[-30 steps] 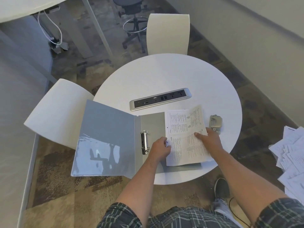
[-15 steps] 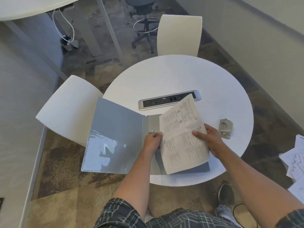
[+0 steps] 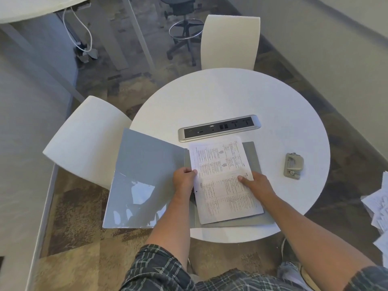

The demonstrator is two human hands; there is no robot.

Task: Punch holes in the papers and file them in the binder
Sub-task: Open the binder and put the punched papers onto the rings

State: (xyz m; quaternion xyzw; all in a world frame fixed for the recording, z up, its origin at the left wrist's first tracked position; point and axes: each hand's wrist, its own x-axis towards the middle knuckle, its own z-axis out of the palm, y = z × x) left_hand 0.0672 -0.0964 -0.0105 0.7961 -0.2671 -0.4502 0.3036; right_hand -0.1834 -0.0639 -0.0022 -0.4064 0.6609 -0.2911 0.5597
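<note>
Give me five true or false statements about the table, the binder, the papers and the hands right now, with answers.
1. The binder lies open. True.
2. The hole punch sits left of the binder. False: it sits to the right, apart from it.
3. The papers lie on the binder's right half. True.
4. The right hand holds the punch. False: it rests on the papers.
5. The left hand is at the papers' left edge. True.
</note>
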